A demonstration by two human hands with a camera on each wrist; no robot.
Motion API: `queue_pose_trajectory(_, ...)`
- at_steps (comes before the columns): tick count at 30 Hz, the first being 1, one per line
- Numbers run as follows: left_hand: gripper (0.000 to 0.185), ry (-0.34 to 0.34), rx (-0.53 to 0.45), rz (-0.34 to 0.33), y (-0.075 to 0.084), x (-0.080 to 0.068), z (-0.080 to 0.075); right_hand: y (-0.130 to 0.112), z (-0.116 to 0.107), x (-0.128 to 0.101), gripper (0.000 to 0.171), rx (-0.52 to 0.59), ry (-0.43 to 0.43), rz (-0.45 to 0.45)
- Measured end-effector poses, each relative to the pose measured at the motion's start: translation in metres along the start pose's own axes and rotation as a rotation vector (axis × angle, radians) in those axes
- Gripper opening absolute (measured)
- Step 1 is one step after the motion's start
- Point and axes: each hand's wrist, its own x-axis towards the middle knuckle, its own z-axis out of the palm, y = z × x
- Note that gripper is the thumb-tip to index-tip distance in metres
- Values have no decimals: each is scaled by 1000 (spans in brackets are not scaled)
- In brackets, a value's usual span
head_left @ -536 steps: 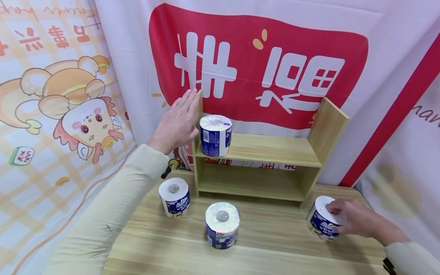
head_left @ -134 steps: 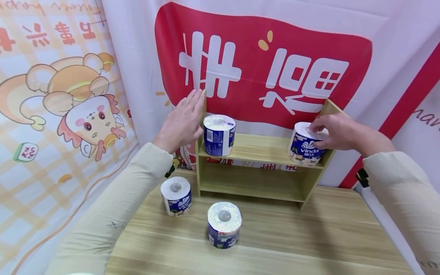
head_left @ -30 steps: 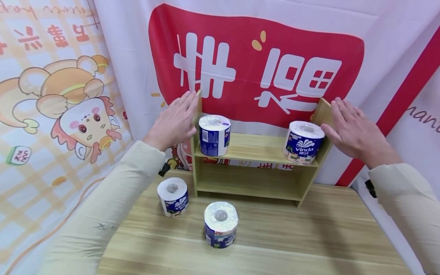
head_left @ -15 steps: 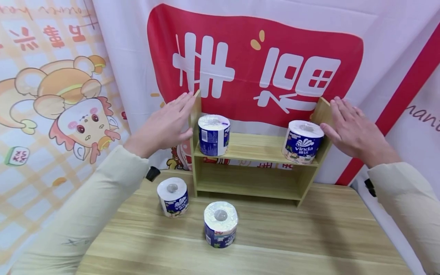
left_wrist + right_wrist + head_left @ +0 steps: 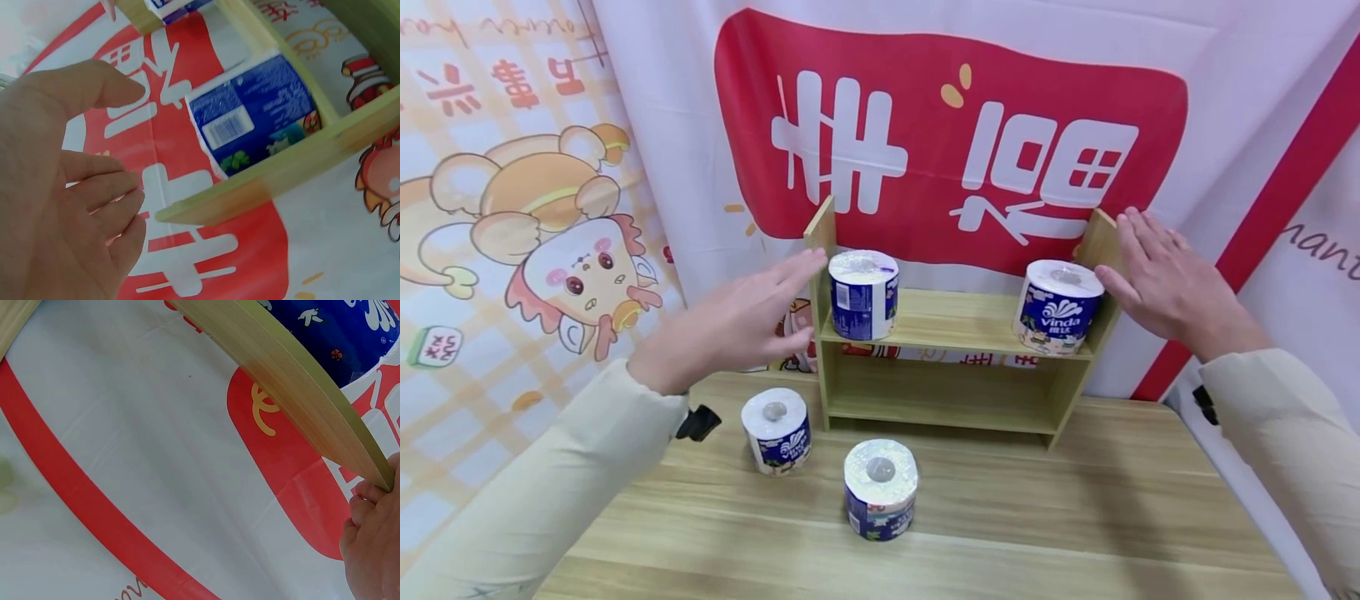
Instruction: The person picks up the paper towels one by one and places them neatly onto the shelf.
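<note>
A small wooden shelf (image 5: 970, 329) stands at the back of the table. Two wrapped toilet paper rolls sit on its top board: one at the left end (image 5: 862, 293) (image 5: 256, 122) and one at the right end (image 5: 1057, 307) (image 5: 340, 334). Two more rolls stand on the table, a left roll (image 5: 776, 429) and a middle roll (image 5: 880, 488). My left hand (image 5: 737, 321) (image 5: 62, 200) hovers open, just left of the shelf's left side panel, apart from it. My right hand (image 5: 1165, 283) lies flat and open against the shelf's right side panel (image 5: 294, 381).
The wooden table (image 5: 1037, 517) has bare room at its right and front. A printed cloth backdrop (image 5: 955, 142) hangs right behind the shelf and along the left side. The shelf's lower board (image 5: 940, 404) holds nothing.
My left hand has left the shelf's left panel and moved down and left, away from it. My right hand stays flat on the right panel. The rolls have not moved.
</note>
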Motion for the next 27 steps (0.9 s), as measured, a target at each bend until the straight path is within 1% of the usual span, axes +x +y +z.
queue_pose_trajectory(3, 89, -20, -38, 23, 1, -7, 7, 0, 0, 0, 91, 2, 2, 0)
queue_pose_trajectory(7, 91, -59, -93, 30, 2, -12, 19, 0, 0, 0, 91, 2, -1, 3)
queue_pose_trajectory(9, 91, -66, -115, 32, 2, -14, 26, 0, 0, 0, 92, 2, -2, 4)
queue_pose_trajectory(15, 89, -63, -147, 65, 1, -20, 47, 0, 0, -1, 92, 6, -7, 8)
queue_pose_trajectory(19, 86, -63, -166, 89, 4, -24, 60, 0, 0, 0, 92, 8, -8, 8)
queue_pose_trajectory(24, 82, -42, -204, 139, 7, -27, 77, 0, -1, 1, 92, 3, -13, 12)
queue_pose_trajectory(27, 79, -50, -232, 146, 9, -28, 86, -2, -1, 1, 92, 4, -19, 15)
